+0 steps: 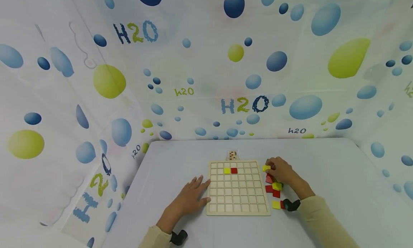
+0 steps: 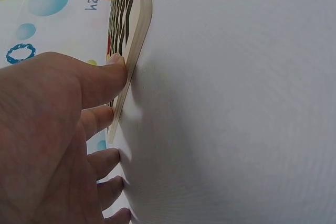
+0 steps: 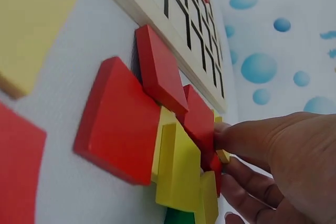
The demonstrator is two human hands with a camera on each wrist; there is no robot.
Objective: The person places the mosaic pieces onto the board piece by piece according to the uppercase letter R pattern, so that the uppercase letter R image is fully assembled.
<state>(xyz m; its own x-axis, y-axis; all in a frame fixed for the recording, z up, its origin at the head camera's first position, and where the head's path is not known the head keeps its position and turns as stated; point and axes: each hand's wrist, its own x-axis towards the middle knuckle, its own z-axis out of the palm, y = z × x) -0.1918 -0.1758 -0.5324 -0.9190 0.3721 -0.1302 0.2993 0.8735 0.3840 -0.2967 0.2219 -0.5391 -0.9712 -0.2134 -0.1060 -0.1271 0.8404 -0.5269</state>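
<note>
A square wooden grid board (image 1: 238, 200) lies on the table, with a yellow tile (image 1: 227, 171) and a red tile (image 1: 234, 171) side by side in an upper row. My left hand (image 1: 189, 197) rests at the board's left edge, fingers spread; its thumb (image 2: 107, 77) touches the rim in the left wrist view. Beyond the right edge, my right hand (image 1: 283, 172) pinches a yellow square tile (image 1: 266, 168) between thumb and fingers. In the right wrist view its thumb and fingers partly cover that tile. Under and below this hand lies a loose pile of red tiles (image 3: 121, 124), yellow tiles (image 3: 178, 169) and green ones (image 3: 178, 216).
A small printed card (image 1: 232, 155) with a coloured grid pattern lies against the board's far edge. Nearer me, a separate yellow tile (image 1: 276, 205) lies beside the right wrist's black camera (image 1: 291, 205). A white curtain (image 1: 206, 68) with coloured dots hangs behind the table.
</note>
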